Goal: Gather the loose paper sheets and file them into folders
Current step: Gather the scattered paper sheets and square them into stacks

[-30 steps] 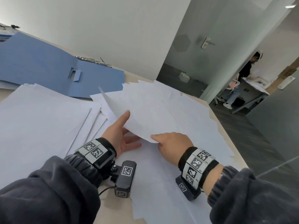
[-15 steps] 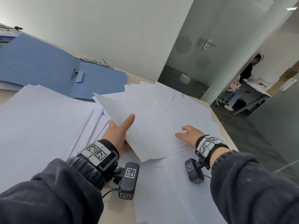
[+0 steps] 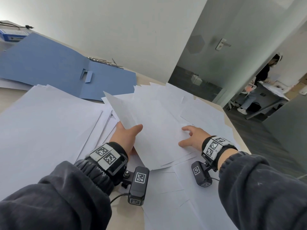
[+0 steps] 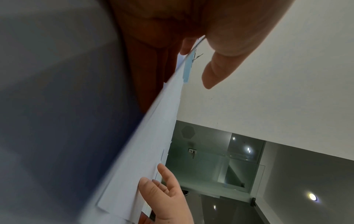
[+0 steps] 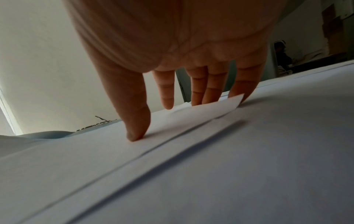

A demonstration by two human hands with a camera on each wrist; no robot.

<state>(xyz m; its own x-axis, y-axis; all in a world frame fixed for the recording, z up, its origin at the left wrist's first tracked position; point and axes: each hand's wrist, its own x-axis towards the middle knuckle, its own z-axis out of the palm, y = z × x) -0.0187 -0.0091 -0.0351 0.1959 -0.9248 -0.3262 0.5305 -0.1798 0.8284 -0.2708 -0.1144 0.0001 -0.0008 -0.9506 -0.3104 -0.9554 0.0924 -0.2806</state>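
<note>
Thin, limp sheets (image 3: 157, 130) like these slide and buckle, so I'd say take them by the edges. The left hand (image 3: 126, 136) holds a raised bundle, fingers beneath, thumb on top; the right hand (image 3: 192, 138) rests spread-fingered on it. More paper covers the table (image 3: 10, 97), a blue folder (image 3: 49, 67) open beyond, near a glass door (image 3: 216, 55).

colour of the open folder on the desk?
Blue; the open folder shows best in the head view.
</note>
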